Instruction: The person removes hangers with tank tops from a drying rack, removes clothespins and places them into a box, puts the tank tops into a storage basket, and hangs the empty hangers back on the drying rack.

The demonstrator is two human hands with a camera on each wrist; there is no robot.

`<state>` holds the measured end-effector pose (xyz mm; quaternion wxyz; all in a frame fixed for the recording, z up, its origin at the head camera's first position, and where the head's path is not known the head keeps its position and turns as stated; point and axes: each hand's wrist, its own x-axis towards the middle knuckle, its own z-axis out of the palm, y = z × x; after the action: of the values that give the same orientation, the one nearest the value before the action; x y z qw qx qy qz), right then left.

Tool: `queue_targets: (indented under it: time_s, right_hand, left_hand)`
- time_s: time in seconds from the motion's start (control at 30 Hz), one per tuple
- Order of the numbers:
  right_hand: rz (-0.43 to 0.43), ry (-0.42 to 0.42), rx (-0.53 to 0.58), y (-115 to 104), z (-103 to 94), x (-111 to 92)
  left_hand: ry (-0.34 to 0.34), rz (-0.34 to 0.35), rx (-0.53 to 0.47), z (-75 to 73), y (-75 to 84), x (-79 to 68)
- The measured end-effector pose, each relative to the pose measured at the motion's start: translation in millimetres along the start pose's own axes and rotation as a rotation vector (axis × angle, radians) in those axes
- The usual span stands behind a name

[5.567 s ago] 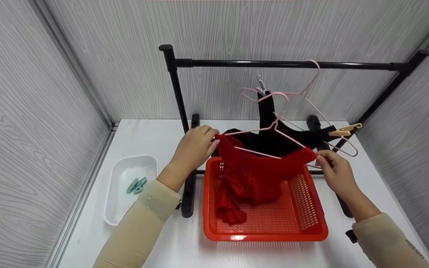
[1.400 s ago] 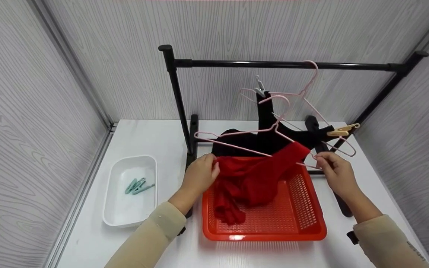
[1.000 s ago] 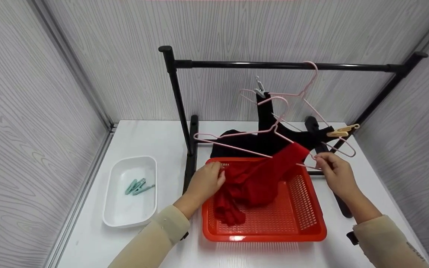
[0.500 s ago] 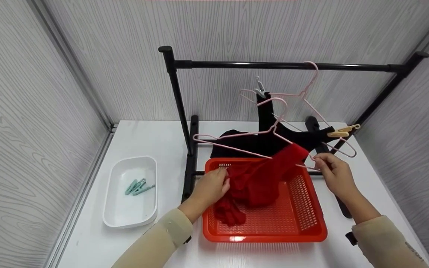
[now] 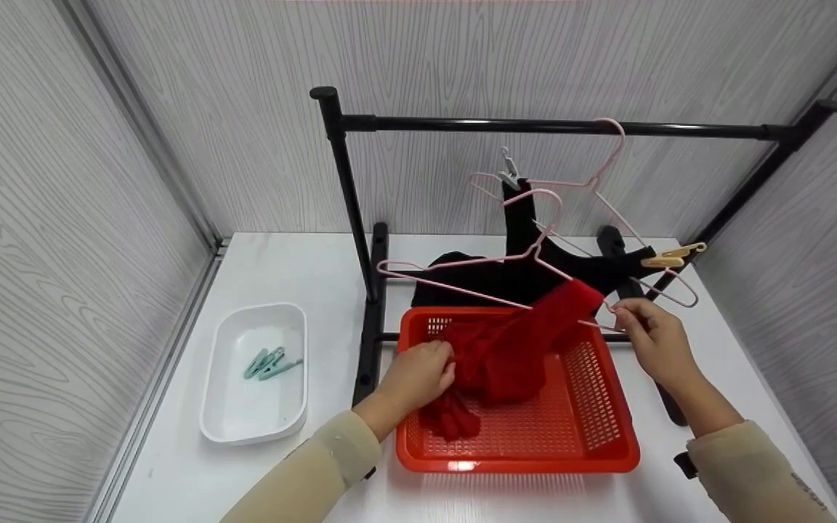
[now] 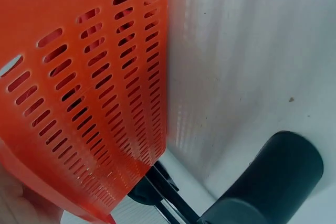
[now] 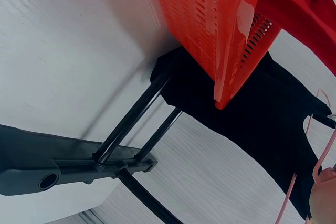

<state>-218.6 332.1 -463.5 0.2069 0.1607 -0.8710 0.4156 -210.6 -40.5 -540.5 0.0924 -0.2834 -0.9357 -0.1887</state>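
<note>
A red strappy top hangs by one shoulder from the right arm of a pink hanger, the rest bunched in the orange-red basket. My left hand is over the basket's left rim, fingers curled at the red cloth. At the hanger's right end, my right hand pinches the pink wire. The hanger's left arm is bare. In the left wrist view, the basket wall fills the left side; only a bit of the hand shows. In the right wrist view, fingertips are by the pink wire.
Behind, a black garment hangs on another pink hanger from the black rack, with a grey clothespin and a yellow clothespin. At left, a white tray holds several green clothespins.
The red top's left shoulder has come off the hanger. My left hand has moved down and rightward with the cloth to the basket. My right hand has stayed at the hanger's end.
</note>
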Motion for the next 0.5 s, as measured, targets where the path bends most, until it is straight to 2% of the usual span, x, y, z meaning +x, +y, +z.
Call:
queue_targets:
  time_s: [0.3, 0.5]
  right_hand:
    - [-0.033, 0.008, 0.021, 1.0, 1.7, 0.9]
    - [-0.023, 0.005, 0.017, 1.7, 3.0, 0.9]
  left_hand:
    - [-0.060, 0.059, 0.036, 4.5, 0.9, -3.3]
    - [-0.141, 0.066, 0.065, 4.3, 2.8, -4.1]
